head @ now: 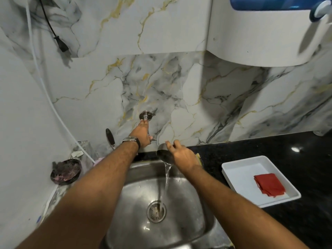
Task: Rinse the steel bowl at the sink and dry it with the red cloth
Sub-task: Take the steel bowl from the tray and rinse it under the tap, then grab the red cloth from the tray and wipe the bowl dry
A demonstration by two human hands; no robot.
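Steel bowl [164, 153], tilted over the sink [188, 220], pours water; right hand [183, 155] clasps its rim. Left hand [142, 134] wraps the tap [145, 116]. Judged light, rigid, slippery when wet (1 rim grip suffices).

Soft, even light from above; a bright glint on the dark surface [296, 149]; the wall bows at wide-angle edges, near forearms slightly blurred.
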